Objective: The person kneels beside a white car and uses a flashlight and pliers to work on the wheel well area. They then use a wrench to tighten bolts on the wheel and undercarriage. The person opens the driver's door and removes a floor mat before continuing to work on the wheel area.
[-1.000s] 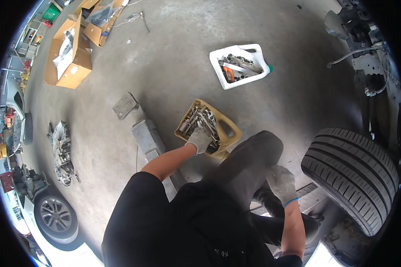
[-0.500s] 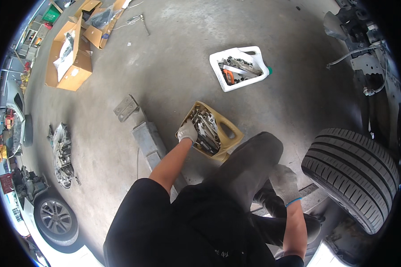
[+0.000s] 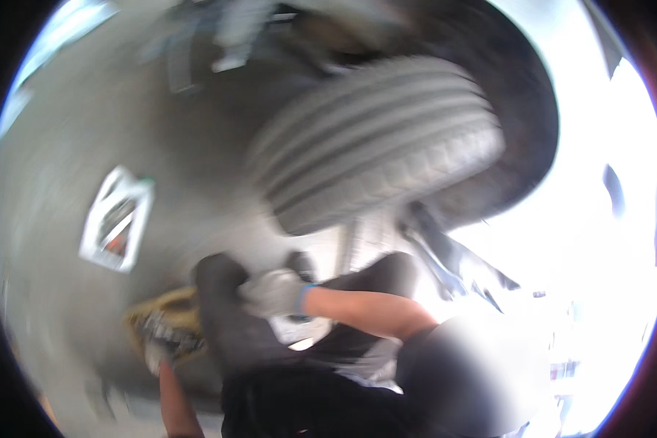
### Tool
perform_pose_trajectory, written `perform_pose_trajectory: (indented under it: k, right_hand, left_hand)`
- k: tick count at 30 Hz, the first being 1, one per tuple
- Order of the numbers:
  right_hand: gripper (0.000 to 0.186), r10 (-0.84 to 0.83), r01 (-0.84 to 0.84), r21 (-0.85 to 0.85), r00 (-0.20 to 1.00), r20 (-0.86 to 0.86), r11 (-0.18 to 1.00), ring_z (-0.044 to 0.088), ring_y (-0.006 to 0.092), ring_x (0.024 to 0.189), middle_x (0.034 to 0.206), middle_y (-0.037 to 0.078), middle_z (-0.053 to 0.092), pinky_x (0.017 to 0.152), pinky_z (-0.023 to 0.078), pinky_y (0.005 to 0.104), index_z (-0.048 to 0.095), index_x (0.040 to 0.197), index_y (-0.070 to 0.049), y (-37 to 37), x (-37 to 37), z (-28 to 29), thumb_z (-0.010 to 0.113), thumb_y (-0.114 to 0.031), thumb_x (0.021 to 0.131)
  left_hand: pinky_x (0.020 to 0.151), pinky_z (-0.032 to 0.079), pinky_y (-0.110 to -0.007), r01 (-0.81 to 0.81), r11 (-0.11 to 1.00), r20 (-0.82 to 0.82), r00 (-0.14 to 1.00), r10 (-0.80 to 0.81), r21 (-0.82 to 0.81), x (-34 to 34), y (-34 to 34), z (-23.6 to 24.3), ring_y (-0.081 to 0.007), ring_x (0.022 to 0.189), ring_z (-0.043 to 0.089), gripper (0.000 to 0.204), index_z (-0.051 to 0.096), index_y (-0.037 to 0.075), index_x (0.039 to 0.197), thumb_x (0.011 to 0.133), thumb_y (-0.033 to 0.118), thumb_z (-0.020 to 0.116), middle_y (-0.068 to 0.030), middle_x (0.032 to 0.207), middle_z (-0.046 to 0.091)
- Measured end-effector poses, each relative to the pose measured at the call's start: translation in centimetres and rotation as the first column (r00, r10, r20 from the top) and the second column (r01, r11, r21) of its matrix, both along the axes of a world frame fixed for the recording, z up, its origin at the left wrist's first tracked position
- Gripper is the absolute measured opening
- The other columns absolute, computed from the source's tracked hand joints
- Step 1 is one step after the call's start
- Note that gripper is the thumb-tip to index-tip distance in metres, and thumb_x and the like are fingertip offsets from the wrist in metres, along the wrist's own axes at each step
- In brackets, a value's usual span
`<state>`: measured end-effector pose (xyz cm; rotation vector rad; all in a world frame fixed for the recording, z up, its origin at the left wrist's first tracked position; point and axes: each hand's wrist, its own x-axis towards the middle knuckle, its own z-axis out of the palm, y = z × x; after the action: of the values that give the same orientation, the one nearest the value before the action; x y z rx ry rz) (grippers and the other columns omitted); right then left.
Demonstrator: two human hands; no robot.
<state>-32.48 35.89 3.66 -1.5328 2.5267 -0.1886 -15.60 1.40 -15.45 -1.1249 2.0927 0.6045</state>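
Observation:
The head view is smeared by motion. My left hand [image 3: 155, 356], gloved, is at the left edge of a yellow cut-open jug [image 3: 143, 312] full of metal tools; its fingers are too blurred to read. My right hand [image 3: 270, 292], in a grey glove with a blue cuff, is between my bent knees, against or just beside my thigh; its fingers are indistinct. A large treaded tire [image 3: 376, 139] fills the view above my knees.
A white cut-open jug [image 3: 95, 241] with mixed items stands on the concrete floor [image 3: 66, 146] at left. Blurred metal parts [image 3: 241, 36] are above the tire, and a slanted dark metal piece [image 3: 463, 270] lies right of it. The right side is glaringly bright.
My head has turned sharply right, so the tire now sits centrally and both jugs have moved leftward in the picture. My left hand stays by the yellow jug.

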Motion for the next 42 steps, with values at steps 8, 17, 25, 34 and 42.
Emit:
perform_pose_trajectory:
  k: [8,17,25,34,42]
  right_hand:
    - [0.034,-0.210,0.206,0.046,0.929,0.304,0.977,0.067,0.0358,0.074,0.075,0.014,0.065,0.066,0.054,0.0484,0.064,0.090,-0.004,-2.0,1.4,0.5,0.059,-0.037,0.088]
    - [0.031,-0.733,0.731,0.087,0.660,0.163,0.677,0.068,0.0352,0.086,0.091,0.016,0.069,0.077,0.054,0.0449,0.066,0.103,-0.010,11.2,-1.2,15.2,0.058,-0.038,0.092]
    - [0.037,-0.988,0.982,-0.126,0.133,-0.076,0.141,0.067,0.0404,0.091,0.092,0.023,0.069,0.079,0.051,0.0495,0.057,0.108,-0.004,33.8,-2.4,10.3,0.055,-0.037,0.090]
    - [0.053,-0.906,0.987,0.104,0.154,-0.395,0.122,0.070,0.0399,0.087,0.130,0.024,0.056,0.059,0.056,0.0527,0.051,0.134,-0.002,41.9,-6.6,10.6,0.059,-0.020,0.084]
    - [0.032,-0.838,0.856,-0.127,0.442,-0.320,0.501,0.068,0.0347,0.063,0.087,0.025,0.066,0.046,0.052,0.0469,0.063,0.103,0.007,46.2,-6.6,7.6,0.059,-0.014,0.079]
  left_hand:
    - [0.078,0.052,-0.047,0.132,0.968,0.052,0.991,-0.123,-0.215,6.2,-3.0,5.6,-0.0335,0.088,0.068,0.023,0.061,-0.003,0.110,0.097,0.013,0.052,-0.0219,0.104,0.068]
    - [0.095,0.049,-0.040,0.619,0.745,-0.819,0.545,-0.178,0.250,-5.9,11.1,21.9,-0.0345,0.108,0.064,0.032,0.061,-0.001,0.123,0.093,0.005,0.052,-0.0198,0.115,0.067]
    - [0.076,0.053,-0.047,0.927,0.360,-0.947,0.018,-0.319,-0.104,-14.6,27.7,24.6,-0.0407,0.087,0.066,0.029,0.064,0.004,0.116,0.090,0.010,0.055,-0.0215,0.098,0.068]
    - [0.091,0.050,-0.042,0.928,0.368,-0.961,0.047,-0.273,-0.059,-22.7,45.5,26.7,-0.0384,0.104,0.064,0.028,0.066,0.000,0.117,0.093,0.011,0.055,-0.0220,0.110,0.068]
    - [0.073,0.055,-0.046,0.889,0.331,-0.881,-0.144,-0.450,-0.315,-32.3,62.8,26.2,-0.0351,0.086,0.067,0.025,0.068,0.015,0.113,0.092,0.020,0.054,-0.0162,0.094,0.069]
